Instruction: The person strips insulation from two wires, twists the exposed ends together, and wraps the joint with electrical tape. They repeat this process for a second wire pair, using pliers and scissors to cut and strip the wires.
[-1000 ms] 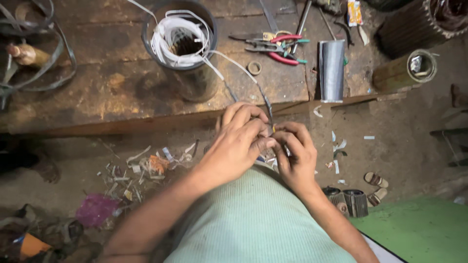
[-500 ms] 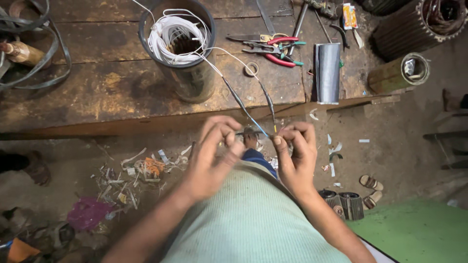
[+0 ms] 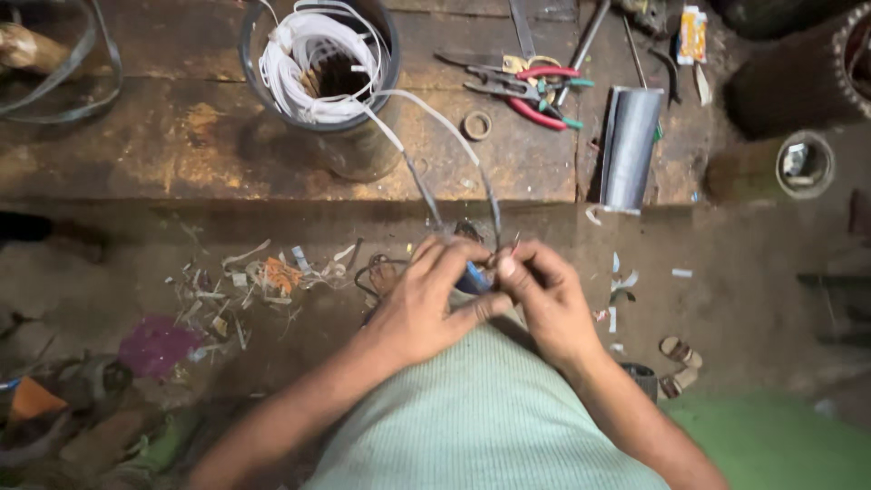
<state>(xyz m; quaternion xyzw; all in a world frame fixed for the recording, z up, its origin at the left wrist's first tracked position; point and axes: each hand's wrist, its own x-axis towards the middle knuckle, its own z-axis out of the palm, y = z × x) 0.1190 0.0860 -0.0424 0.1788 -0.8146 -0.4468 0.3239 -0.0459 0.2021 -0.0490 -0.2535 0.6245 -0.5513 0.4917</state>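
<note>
My left hand (image 3: 426, 304) and my right hand (image 3: 544, 299) meet just below the workbench edge, fingers pinched together. Between them sits a small blue object (image 3: 472, 277), held by the left hand's fingers. Two thin sleeved wires (image 3: 426, 168) run from the hands up to a metal cylinder (image 3: 349, 136) on the bench, which holds white coiled windings (image 3: 304, 54). The right hand's fingertips pinch the wire ends near the blue object. What exactly the blue object is stays partly hidden by fingers.
On the wooden workbench (image 3: 163, 145) lie red-handled pliers (image 3: 531, 91), a small ring (image 3: 476, 124), a rolled grey sheet (image 3: 628, 150) and a dark strap loop (image 3: 63, 82). Scraps of paper and wire (image 3: 245, 281) litter the floor. Another cylinder (image 3: 803, 165) stands at right.
The view has shifted slightly. My hands have moved a little lower and closer together around the wire ends, with the blue object now showing between them.
</note>
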